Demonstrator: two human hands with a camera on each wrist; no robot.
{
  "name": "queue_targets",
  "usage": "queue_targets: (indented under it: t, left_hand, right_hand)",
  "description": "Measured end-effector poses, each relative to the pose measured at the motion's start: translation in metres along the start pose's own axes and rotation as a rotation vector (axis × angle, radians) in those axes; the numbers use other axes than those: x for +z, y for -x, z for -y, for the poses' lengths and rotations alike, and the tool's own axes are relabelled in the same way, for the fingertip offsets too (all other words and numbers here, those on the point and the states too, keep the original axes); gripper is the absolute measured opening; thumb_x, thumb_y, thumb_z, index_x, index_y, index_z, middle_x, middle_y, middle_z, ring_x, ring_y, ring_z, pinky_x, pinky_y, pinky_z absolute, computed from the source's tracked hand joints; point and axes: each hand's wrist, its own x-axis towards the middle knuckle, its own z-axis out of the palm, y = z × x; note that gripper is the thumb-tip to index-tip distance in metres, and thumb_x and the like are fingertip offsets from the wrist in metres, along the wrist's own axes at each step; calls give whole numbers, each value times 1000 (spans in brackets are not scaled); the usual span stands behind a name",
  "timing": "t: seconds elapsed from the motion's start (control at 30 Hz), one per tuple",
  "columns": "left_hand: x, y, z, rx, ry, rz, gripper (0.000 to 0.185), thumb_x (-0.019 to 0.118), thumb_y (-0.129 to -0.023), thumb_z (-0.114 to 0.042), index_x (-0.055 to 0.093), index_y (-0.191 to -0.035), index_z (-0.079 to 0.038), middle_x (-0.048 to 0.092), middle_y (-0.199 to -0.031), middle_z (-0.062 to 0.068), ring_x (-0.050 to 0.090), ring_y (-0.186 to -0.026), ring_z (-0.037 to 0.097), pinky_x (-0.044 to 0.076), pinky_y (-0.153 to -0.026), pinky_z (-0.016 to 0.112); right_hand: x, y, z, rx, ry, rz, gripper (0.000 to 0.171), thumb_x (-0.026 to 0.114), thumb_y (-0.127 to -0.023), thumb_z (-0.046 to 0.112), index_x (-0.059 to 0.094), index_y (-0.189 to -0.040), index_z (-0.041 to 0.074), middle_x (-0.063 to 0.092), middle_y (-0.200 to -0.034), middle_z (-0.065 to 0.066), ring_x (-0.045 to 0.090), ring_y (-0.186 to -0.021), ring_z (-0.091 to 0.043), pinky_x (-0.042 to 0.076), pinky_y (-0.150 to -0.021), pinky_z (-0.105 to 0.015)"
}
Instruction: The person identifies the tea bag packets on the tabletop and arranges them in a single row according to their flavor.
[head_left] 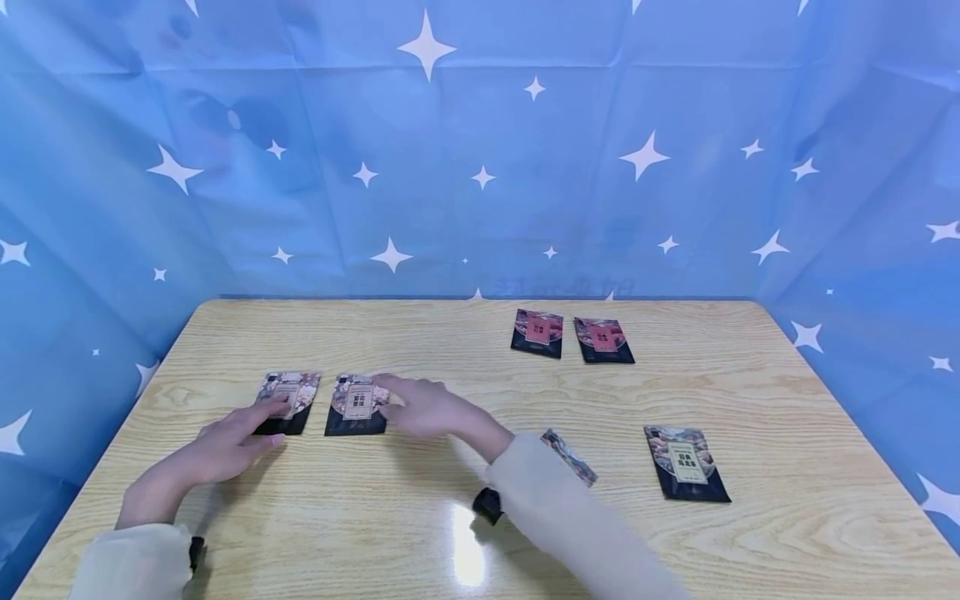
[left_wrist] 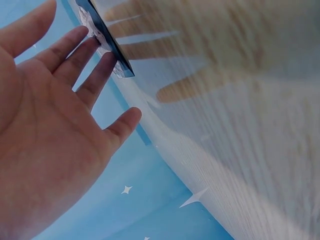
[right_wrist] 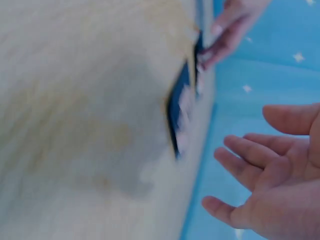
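My left hand lies over a flat tea packet with a pink floral top and black bottom. In the left wrist view, its straight, spread fingers reach the edge of that packet. A matching tea packet with a pale label lies flat just to the right. My right hand hovers at this second packet's right side, index finger overlapping its top corner in the head view. From the right wrist, the right hand shows extended fingers and a bare palm, apart from the second packet.
Two red-labelled packets lie side by side at the table's back. A green-labelled packet is at the right. Another packet is partly hidden under the right sleeve. Behind the wooden table hangs a blue star-printed cloth.
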Motion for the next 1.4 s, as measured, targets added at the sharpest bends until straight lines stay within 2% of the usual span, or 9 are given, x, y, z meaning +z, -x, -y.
queue_targets:
  t: [0.07, 0.37, 0.8, 0.87, 0.97, 1.07, 1.17, 1.33, 1.4]
  left_hand:
    - [0, 0, 0, -5, -5, 3, 54, 51, -94, -27, 37, -135, 5, 24, -141, 31, 19, -124, 55, 16, -88, 71]
    - [0, 1, 2, -15, -9, 7, 55, 51, -94, -28, 36, -136, 5, 24, -141, 30, 20, -124, 55, 18, -88, 70]
    - [1, 1, 3, -11, -20, -2, 55, 52, -94, -28, 37, -135, 4, 25, -141, 29, 20, -124, 54, 19, -86, 71]
    - [1, 2, 3, -13, -23, -2, 55, 52, -94, -29, 37, -135, 4, 25, -141, 29, 20, -123, 54, 19, -86, 71]
    - [1, 2, 3, -13, -17, -2, 54, 52, -94, -28, 37, -135, 4, 25, -141, 29, 21, -123, 54, 19, -86, 71]
    - [1, 2, 3, -7, -21, -5, 54, 52, -94, -27, 38, -135, 5, 26, -141, 30, 21, -123, 54, 20, -86, 71]
    - [1, 1, 3, 5, -22, -8, 53, 52, -94, -26, 38, -135, 5, 26, -141, 30, 21, -123, 54, 20, -86, 71]
    - [1, 0, 1, 12, -14, -6, 54, 52, -94, -26, 38, -135, 5, 25, -141, 30, 20, -124, 54, 18, -87, 71]
    - [1, -1, 0, 7, -13, -2, 54, 52, -94, -27, 37, -135, 5, 24, -141, 30, 20, -124, 55, 17, -87, 72]
  right_hand:
    - [-11, 13, -8, -12, -31, -15, 50, 43, -98, 25, 28, -145, 16, 33, -145, -3, 33, -130, -23, 19, -108, -46]
    - [-41, 75, -55, -61, -80, -105, 46, 45, -97, 15, 34, -140, 3, 44, -136, -15, 43, -122, -30, 34, -100, -46]
    - [-19, 169, -104, -77, -97, -149, 44, 46, -97, 13, 38, -135, -7, 51, -125, -23, 56, -105, -31, 49, -76, -34]
    - [-12, 178, -107, -60, -123, -147, 45, 47, -96, 12, 37, -136, -6, 55, -119, -24, 62, -83, -22, 50, -63, -29]
    - [-2, 187, -110, -41, -127, -136, 48, 48, -95, 13, 35, -138, -4, 63, -83, -9, 47, -49, -5, 47, -59, -26]
    - [6, 188, -112, -37, -118, -128, 50, 49, -95, 14, 33, -139, -5, 42, -59, 9, 24, -39, 1, 42, -56, -22]
    - [9, 185, -113, -42, -84, -142, 51, 50, -95, 17, 32, -139, -4, 43, -59, 9, 26, -41, 3, 43, -61, -22]
    - [4, 171, -116, -56, -70, -157, 52, 49, -95, 17, 31, -140, -3, 36, -56, 8, 27, -40, 2, 38, -47, -20]
    - [0, 163, -118, -60, -77, -151, 51, 47, -96, 17, 31, -140, -3, 53, -70, -1, 26, -39, 1, 36, -45, -20]
